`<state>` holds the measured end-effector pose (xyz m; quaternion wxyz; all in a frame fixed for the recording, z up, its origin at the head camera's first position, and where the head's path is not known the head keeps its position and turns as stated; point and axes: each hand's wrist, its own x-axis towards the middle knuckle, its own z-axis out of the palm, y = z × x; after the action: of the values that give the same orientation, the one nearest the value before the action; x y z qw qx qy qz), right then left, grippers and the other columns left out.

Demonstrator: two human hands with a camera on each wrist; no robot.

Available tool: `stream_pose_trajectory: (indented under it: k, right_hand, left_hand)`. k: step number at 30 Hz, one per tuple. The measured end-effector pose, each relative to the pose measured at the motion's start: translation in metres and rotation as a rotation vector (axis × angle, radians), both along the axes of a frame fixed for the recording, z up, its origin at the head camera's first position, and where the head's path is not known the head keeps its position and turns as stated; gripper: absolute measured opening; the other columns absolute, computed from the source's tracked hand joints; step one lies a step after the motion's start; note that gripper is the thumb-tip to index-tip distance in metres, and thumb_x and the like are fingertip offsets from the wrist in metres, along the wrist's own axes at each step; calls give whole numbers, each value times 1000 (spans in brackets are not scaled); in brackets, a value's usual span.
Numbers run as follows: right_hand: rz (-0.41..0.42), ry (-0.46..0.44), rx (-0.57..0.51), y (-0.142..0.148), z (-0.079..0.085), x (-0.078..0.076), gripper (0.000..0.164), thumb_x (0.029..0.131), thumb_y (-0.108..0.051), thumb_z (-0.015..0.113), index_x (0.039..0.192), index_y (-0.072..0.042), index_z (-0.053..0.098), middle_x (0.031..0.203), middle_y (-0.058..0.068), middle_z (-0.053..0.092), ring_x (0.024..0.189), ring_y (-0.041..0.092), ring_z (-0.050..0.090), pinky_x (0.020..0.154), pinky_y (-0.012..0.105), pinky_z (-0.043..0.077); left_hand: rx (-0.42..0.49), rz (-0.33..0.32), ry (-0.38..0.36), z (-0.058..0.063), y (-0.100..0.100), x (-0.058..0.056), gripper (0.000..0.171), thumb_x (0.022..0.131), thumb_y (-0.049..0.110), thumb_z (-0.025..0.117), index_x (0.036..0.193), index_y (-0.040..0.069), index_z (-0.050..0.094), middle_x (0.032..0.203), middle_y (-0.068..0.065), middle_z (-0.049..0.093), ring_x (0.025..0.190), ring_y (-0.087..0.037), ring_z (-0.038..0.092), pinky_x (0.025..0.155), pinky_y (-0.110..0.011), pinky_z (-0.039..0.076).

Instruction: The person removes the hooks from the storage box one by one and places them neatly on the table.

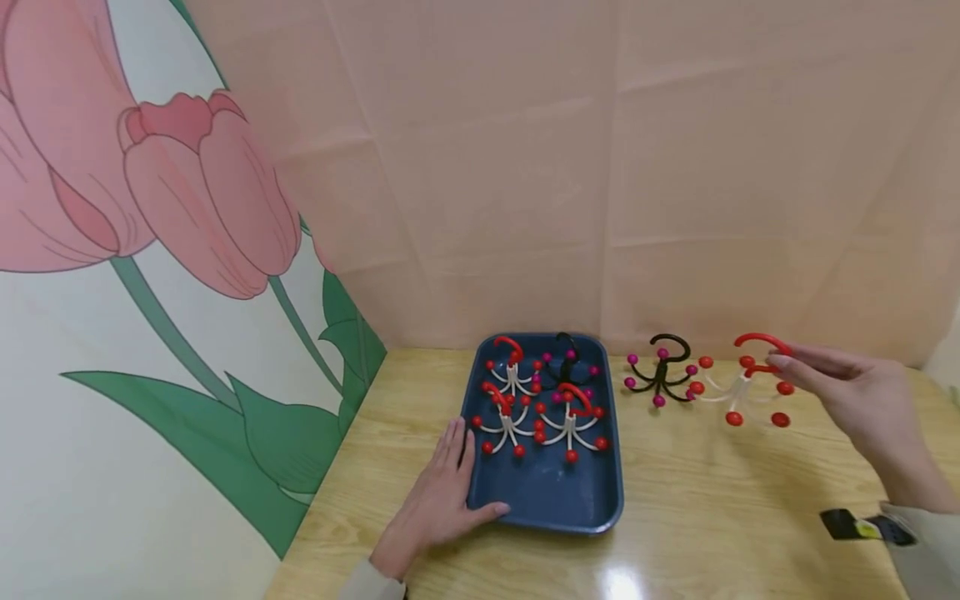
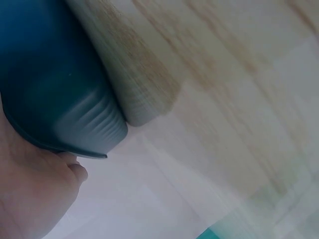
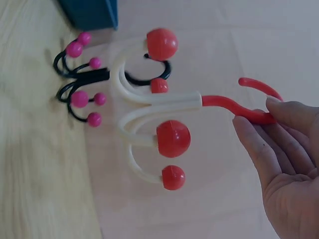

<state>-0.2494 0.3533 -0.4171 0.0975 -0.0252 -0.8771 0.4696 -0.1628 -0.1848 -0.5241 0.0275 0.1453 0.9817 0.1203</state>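
My right hand pinches the red curved top of a white multi-arm hanging hook tipped with red balls. In the right wrist view, thumb and fingers press on the red part, and the white arms stick out beyond. The hook is held above the table, right of a black hanging hook with magenta balls. My left hand rests against the left side of a dark blue tray, fingers straight, thumb at its near left corner. Inside the tray stand three white-and-red hooks and one black hook.
The wooden table ends at the back against a pinkish cloth. On the left hangs a cloth with a tulip print. A dark band sits at the right wrist.
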Motion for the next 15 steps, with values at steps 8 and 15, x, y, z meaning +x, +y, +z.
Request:
stream_pose_trajectory:
  k: [8,15]
  right_hand:
    - [-59,16,-13,8,-20,-20,66,96,-46,75,142,0,64,83,-50,59,78,-28,59,62,3,41]
    - [-33,53,-76,17,-38,-37,55,95,-38,78,137,-3,69,83,-46,65,72,-17,67,60,8,48]
  left_hand:
    - [4,3,-1,0,0,1,120,89,86,52,169,7,12,179,-14,-7,167,-32,-4,133,-53,21]
    - [1,9,-1,-1,0,1,120,89,87,50,170,9,10,179,-13,-7,167,-32,-4,133,-53,22]
